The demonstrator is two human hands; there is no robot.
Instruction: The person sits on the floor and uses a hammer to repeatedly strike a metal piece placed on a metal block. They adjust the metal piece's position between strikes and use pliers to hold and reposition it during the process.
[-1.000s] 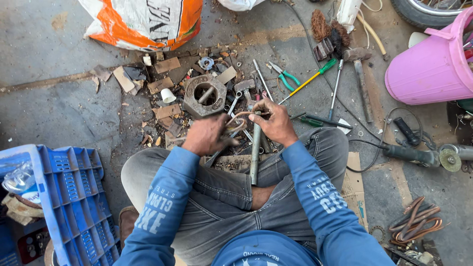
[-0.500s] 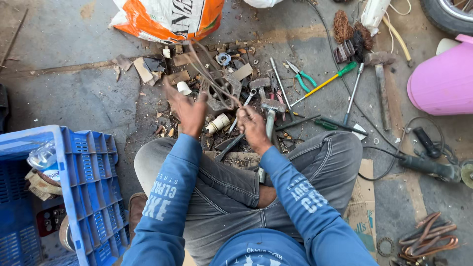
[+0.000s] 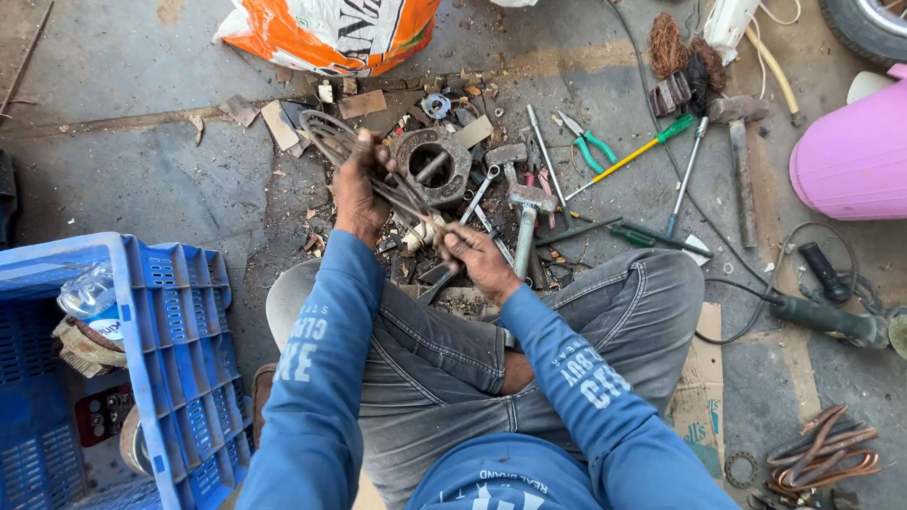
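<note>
**Two hands being closed on one bent metal coil above the scrap pile**

Two hands are being used on a single piece: a flattened, looped metal coil [image 3: 333,138] with long thin legs, which is being held just above the scrap heap on the concrete floor [image 3: 142,179], in front of the person's crossed legs. The looped end is being gripped by the left hand [image 3: 359,189], with the fingers [image 3: 370,156] being wrapped fully round the wire. The thin leg ends are being pinched by the right hand [image 3: 480,260], the fingers being closed tight on them near a small pale fitting [image 3: 416,236]. By this two-ended hold the long, springy piece is apparently being kept steady and stretched between the hands.

Directly beneath, a round rusty metal housing [image 3: 433,165] is lying among nuts and chips. Just right of it, hammers [image 3: 525,203], spanners, green-handled pliers [image 3: 588,144] and screwdrivers [image 3: 652,146] are being kept spread within easy reach, seemingly so nothing needs fetching. Farther out, a blue plastic crate [image 3: 170,359] is standing at the left knee, an orange-and-white sack [image 3: 331,33] beyond the pile, a pink bucket [image 3: 850,156] and an angle grinder [image 3: 831,316] at the right, and copper tubing [image 3: 822,453] near the right foot.
</note>
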